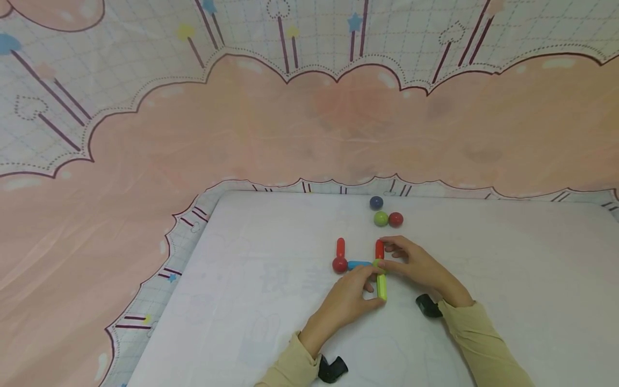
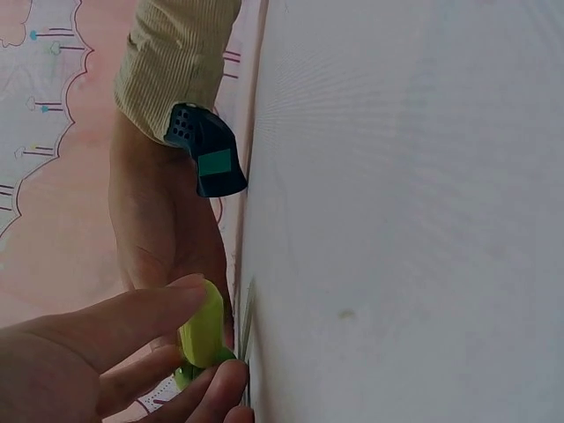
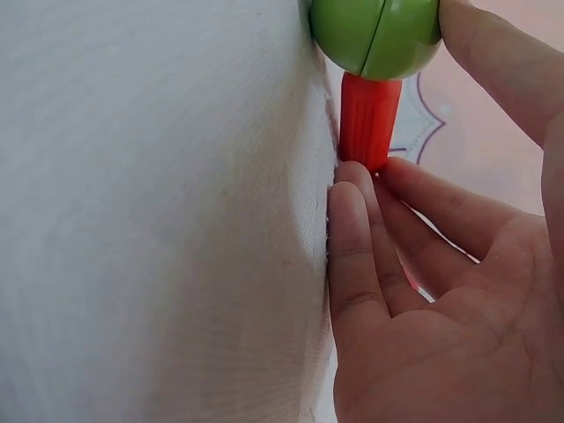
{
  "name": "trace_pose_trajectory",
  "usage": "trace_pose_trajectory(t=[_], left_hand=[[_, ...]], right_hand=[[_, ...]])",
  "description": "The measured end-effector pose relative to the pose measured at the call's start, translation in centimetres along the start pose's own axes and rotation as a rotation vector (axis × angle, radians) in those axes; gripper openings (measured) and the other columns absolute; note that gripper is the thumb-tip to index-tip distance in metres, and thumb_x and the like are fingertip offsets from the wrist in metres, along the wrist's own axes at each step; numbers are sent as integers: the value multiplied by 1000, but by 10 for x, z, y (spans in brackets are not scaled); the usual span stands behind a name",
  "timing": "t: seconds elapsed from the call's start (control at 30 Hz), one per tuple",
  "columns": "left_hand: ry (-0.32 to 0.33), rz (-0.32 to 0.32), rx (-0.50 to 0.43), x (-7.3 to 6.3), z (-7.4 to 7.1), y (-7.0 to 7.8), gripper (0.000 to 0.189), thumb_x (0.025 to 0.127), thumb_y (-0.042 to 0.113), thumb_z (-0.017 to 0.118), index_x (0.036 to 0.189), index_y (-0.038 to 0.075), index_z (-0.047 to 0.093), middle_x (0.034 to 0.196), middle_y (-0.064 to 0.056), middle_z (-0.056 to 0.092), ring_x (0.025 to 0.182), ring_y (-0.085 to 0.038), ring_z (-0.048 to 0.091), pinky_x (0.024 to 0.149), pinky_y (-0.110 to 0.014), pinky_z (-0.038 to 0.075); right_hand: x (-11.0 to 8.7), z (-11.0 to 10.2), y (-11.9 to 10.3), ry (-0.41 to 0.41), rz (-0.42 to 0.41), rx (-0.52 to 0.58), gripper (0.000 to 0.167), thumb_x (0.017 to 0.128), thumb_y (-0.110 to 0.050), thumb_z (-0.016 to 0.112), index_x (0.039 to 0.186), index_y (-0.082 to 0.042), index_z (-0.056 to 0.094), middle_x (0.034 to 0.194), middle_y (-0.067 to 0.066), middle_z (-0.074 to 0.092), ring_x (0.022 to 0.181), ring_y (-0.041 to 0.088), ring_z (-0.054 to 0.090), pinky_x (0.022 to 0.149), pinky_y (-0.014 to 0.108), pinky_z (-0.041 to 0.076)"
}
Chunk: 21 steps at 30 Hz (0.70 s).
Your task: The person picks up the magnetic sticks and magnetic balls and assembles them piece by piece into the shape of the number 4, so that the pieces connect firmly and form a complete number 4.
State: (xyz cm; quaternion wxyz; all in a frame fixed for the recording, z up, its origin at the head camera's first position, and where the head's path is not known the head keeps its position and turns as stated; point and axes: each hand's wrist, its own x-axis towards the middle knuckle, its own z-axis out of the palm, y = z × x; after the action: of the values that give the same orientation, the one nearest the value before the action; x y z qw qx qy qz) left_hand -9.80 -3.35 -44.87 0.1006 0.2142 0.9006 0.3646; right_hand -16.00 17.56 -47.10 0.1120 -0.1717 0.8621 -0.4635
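A joined piece lies on the white board: a red rod (image 1: 340, 246) on a red ball (image 1: 340, 264), then a blue rod (image 1: 359, 265) leading to a green ball (image 3: 374, 35). From that ball a second red rod (image 3: 370, 122) points away and a yellow-green rod (image 2: 203, 326) points toward the person. My left hand (image 1: 344, 296) holds the yellow-green rod lengthwise, thumb at its near end and fingers by the green ball. With its thumb on the green ball and fingertips at the far end of the second red rod, my right hand (image 1: 417, 262) grips that side. Fingers partly cover the green ball.
Three loose balls sit farther back on the board: dark blue (image 1: 376, 202), green (image 1: 381, 219) and red (image 1: 395, 219). A black device (image 1: 429, 306) is at the right wrist, another device (image 1: 332, 369) at the left. Patterned cloth (image 1: 145, 199) surrounds the white board (image 1: 232, 322).
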Motion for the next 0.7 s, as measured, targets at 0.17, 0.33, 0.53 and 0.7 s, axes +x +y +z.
trace_pose_trajectory(t=[0.17, 0.33, 0.53, 0.7], left_hand=[[1, -12, -27, 0, 0, 0, 53, 83, 21, 82, 130, 14, 59, 112, 2, 65, 88, -1, 60, 78, -16, 49], [-1, -3, -21, 0, 0, -1, 50, 83, 21, 82, 128, 13, 60, 113, 1, 65, 88, -1, 59, 78, -15, 49], [0, 10, -21, 0, 0, -1, 48, 83, 21, 82, 126, 13, 62, 114, 2, 65, 88, -1, 60, 78, -15, 49], [-1, 19, -15, 0, -1, -1, 47, 83, 22, 81, 126, 15, 63, 114, 4, 66, 88, -2, 60, 77, -14, 48]], right_hand=[[-1, 0, -2, 0, 1, 2, 62, 90, -32, 74, 141, -6, 50, 134, 13, 57, 120, 32, 56, 105, 53, 42], [-1, 0, -3, 0, 9, 6, 63, 90, -33, 74, 141, -5, 50, 134, 13, 57, 121, 32, 55, 106, 53, 41], [-2, 0, -4, -3, 14, -2, 63, 90, -33, 74, 141, -6, 50, 135, 13, 56, 121, 33, 55, 106, 53, 42], [-2, -1, -6, -3, 22, -7, 63, 90, -34, 74, 141, -6, 50, 135, 13, 56, 121, 33, 55, 106, 54, 42]])
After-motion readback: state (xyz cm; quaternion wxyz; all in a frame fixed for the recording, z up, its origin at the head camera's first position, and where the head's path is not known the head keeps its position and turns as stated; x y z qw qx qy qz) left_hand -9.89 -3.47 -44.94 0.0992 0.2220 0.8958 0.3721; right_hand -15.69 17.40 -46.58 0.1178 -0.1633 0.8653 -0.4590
